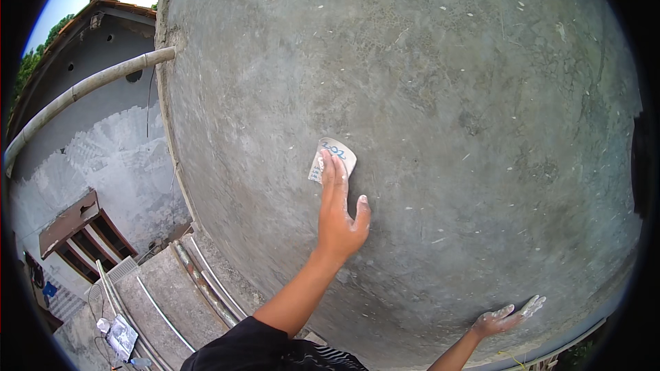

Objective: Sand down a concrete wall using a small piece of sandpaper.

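from my remote post, i have the left hand [342,227] in the middle of the frame, its straight fingers laid flat over a pale sheet [345,154], thumb apart. the sheet lies there against the grey wall [447,130]; it bears large blue figures [334,150] on top and smaller blue print [315,173] at the left edge. at the lower right, the right hand [507,319] has unfolded, whitened fingers; whether it touches the wall, i cannot tell.

paper sheet [335,146] | pale, blue-marked | rounded corner | against grey wall [447,96], under left hand [340,216]
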The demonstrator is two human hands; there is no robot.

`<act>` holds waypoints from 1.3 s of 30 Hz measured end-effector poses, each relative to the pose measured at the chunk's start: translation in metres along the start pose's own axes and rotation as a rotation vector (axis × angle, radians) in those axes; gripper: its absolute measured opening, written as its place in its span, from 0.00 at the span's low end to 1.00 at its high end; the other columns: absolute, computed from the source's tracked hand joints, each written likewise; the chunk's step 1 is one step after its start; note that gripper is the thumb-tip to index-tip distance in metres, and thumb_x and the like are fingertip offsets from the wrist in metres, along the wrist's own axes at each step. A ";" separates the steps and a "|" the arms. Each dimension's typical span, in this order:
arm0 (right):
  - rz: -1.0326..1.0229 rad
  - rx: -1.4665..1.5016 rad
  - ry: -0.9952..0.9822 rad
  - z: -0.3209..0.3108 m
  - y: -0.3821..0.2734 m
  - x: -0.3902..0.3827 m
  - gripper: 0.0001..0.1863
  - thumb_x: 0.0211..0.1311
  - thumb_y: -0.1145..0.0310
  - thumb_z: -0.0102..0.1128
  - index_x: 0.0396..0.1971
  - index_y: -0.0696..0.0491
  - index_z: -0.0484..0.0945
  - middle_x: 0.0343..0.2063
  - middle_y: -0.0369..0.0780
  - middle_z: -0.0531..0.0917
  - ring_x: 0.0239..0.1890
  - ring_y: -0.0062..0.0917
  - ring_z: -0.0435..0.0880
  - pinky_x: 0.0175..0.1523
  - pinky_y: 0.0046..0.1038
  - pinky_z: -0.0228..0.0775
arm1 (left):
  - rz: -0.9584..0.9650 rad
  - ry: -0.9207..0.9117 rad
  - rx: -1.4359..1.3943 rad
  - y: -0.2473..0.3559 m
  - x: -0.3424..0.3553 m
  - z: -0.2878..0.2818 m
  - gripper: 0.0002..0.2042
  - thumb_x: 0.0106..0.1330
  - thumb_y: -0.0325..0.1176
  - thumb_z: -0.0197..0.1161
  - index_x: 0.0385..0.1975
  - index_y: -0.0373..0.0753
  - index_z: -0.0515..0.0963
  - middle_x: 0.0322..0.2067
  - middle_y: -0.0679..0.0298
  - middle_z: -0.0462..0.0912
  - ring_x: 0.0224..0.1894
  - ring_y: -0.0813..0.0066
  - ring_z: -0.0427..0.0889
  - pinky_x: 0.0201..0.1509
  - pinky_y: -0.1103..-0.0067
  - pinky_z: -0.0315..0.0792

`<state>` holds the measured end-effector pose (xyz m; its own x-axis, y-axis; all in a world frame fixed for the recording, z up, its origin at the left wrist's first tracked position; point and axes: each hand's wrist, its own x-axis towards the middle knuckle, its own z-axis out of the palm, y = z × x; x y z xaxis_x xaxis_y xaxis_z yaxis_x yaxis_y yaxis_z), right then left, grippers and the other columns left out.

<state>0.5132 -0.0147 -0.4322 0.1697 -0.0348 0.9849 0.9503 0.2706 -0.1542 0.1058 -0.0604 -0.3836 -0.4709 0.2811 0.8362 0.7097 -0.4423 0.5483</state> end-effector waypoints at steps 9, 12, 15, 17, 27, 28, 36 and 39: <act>-0.018 -0.002 -0.003 0.000 0.001 0.000 0.28 0.80 0.60 0.38 0.69 0.65 0.63 0.71 0.55 0.64 0.73 0.48 0.61 0.76 0.44 0.48 | -0.015 -0.006 0.038 -0.021 0.007 -0.019 0.37 0.63 0.26 0.56 0.73 0.23 0.50 0.75 0.36 0.44 0.78 0.39 0.44 0.78 0.55 0.42; -0.001 -0.008 -0.014 -0.001 -0.001 0.000 0.28 0.80 0.60 0.38 0.69 0.65 0.63 0.71 0.55 0.64 0.74 0.48 0.60 0.77 0.44 0.48 | -0.063 0.036 0.045 -0.020 0.005 -0.016 0.37 0.64 0.26 0.55 0.73 0.23 0.50 0.75 0.36 0.44 0.78 0.39 0.44 0.79 0.57 0.42; -0.004 -0.012 -0.010 -0.001 -0.003 0.000 0.28 0.80 0.60 0.38 0.69 0.64 0.63 0.71 0.54 0.63 0.74 0.48 0.60 0.77 0.44 0.47 | 0.017 -0.003 -0.010 0.003 -0.012 -0.002 0.37 0.63 0.25 0.55 0.73 0.23 0.50 0.75 0.36 0.43 0.78 0.38 0.44 0.79 0.57 0.43; -0.009 -0.016 -0.006 -0.001 -0.003 0.000 0.28 0.80 0.59 0.39 0.69 0.64 0.63 0.71 0.54 0.63 0.74 0.48 0.60 0.77 0.44 0.47 | 0.155 -0.163 -0.087 0.009 -0.019 0.001 0.37 0.63 0.25 0.55 0.73 0.23 0.51 0.75 0.35 0.44 0.78 0.37 0.44 0.78 0.55 0.43; -0.004 -0.012 -0.011 -0.001 0.000 -0.001 0.28 0.80 0.59 0.39 0.69 0.64 0.64 0.71 0.54 0.64 0.73 0.49 0.60 0.76 0.45 0.48 | -0.180 0.072 -0.005 -0.022 -0.014 -0.015 0.35 0.64 0.25 0.54 0.72 0.22 0.51 0.76 0.38 0.44 0.78 0.41 0.43 0.79 0.61 0.43; -0.014 -0.019 -0.009 -0.001 0.000 -0.001 0.28 0.80 0.59 0.39 0.69 0.64 0.64 0.71 0.54 0.64 0.73 0.49 0.60 0.76 0.45 0.48 | -0.093 0.006 -0.044 -0.012 -0.025 -0.008 0.35 0.64 0.25 0.54 0.72 0.21 0.52 0.76 0.38 0.45 0.78 0.41 0.43 0.79 0.60 0.43; -0.032 0.007 0.015 0.001 0.003 -0.001 0.27 0.80 0.60 0.39 0.69 0.64 0.64 0.70 0.54 0.64 0.73 0.49 0.61 0.76 0.45 0.48 | -0.044 -0.021 -0.044 -0.024 -0.035 -0.010 0.35 0.67 0.28 0.51 0.73 0.24 0.50 0.76 0.39 0.42 0.79 0.42 0.42 0.79 0.57 0.39; -0.014 -0.004 0.004 0.000 0.002 -0.001 0.28 0.80 0.60 0.39 0.68 0.64 0.64 0.70 0.54 0.64 0.73 0.49 0.61 0.76 0.45 0.48 | -0.192 0.112 -0.062 -0.036 -0.032 -0.013 0.35 0.67 0.27 0.51 0.73 0.23 0.49 0.77 0.40 0.42 0.79 0.43 0.41 0.79 0.58 0.37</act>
<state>0.5145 -0.0139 -0.4335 0.1577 -0.0420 0.9866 0.9536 0.2660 -0.1411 0.0880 -0.0642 -0.4302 -0.6517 0.2708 0.7085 0.5695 -0.4423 0.6929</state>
